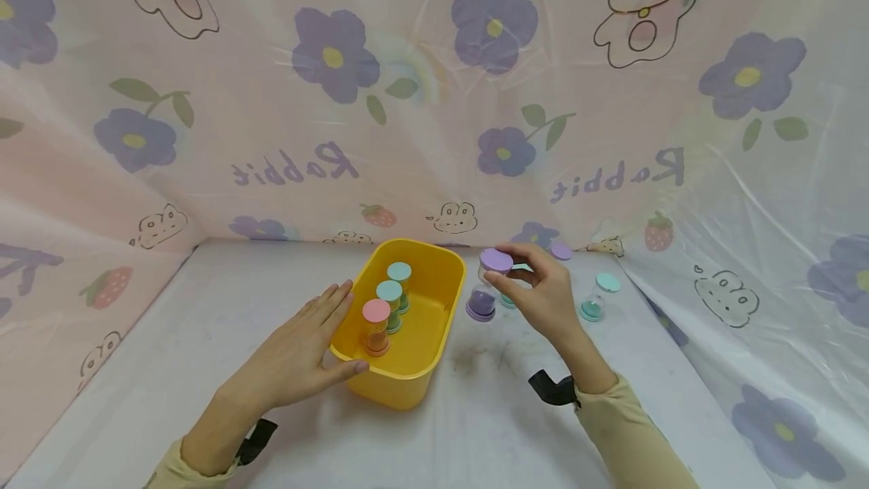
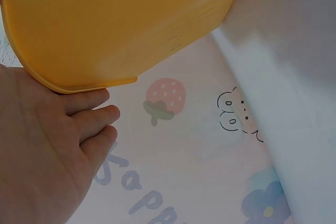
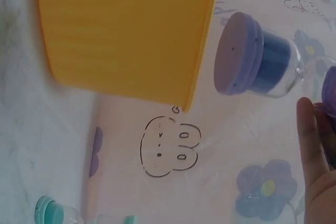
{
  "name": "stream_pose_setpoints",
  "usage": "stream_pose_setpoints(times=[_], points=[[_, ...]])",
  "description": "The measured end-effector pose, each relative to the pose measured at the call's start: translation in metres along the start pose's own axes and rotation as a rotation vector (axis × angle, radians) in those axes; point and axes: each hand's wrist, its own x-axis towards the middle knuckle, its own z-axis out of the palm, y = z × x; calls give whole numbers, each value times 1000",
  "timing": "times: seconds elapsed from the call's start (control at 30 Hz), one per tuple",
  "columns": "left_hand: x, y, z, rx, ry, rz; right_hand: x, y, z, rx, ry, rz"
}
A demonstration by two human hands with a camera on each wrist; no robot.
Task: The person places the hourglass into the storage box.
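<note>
Beige sleeves [image 1: 631, 436] reach toward a glossy sheet [image 1: 400, 164] on which "Rabbit" reads backwards, twice. Straight-fingered with its thumb spread, the left hand [image 1: 292, 364] lies against the rim of a yellow plastic tub [image 1: 397, 392], gripping nothing. Thumb and fingers of the right hand [image 1: 539, 293] pinch the lilac top of a purple sand timer [image 1: 481, 303], raised just right of the tub. Inside stand three clear, waisted timers [image 1: 376, 311], one pink-capped, two pale blue-capped. Right of that hand, a teal timer [image 1: 592, 311] stands on the white table [image 1: 495, 421].
</note>
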Motion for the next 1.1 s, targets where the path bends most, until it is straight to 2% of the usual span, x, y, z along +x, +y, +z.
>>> stream_pose_setpoints(times=[0.33, 0.67, 1.1], points=[[1, 0, 1, 9, -2, -1, 10, -7, 15, 57, -25, -65], [1, -1, 1, 9, 5, 6, 14, -14, 40, 121, -97, -105], [1, 0, 1, 13, 7, 6, 9, -21, 74, 150, -226, -84]])
